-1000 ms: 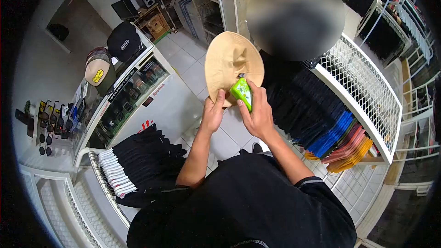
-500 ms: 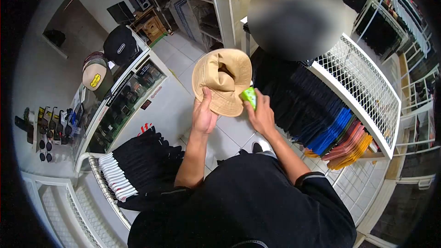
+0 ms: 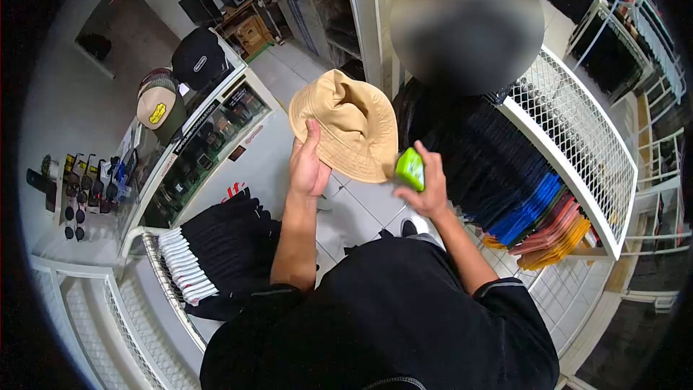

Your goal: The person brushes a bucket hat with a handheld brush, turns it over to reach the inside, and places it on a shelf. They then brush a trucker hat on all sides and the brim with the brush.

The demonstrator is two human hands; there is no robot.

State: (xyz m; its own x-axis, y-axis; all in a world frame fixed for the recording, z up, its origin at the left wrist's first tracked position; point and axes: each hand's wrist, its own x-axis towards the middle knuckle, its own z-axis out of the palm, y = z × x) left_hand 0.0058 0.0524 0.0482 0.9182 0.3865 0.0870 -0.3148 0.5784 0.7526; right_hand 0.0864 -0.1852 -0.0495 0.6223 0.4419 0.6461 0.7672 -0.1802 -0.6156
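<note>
A tan bucket hat hangs tilted in front of me, its crown creased and pushed in. My left hand grips the hat's brim at the lower left, thumb on top and fingers underneath. To the right of the brim, my right hand is closed around a small bright green block-shaped object. That object is slightly apart from the hat, and its exact kind cannot be made out.
Hanging dark, blue, red and yellow garments fill a white mesh rack at right. At left are a glass display case with caps, sunglasses, and black garments. A blurred round patch covers the top.
The hat has turned and shifted slightly left with my left hand. My right hand has moved right and down, taking the green object away from the brim. The view has shifted a little.
</note>
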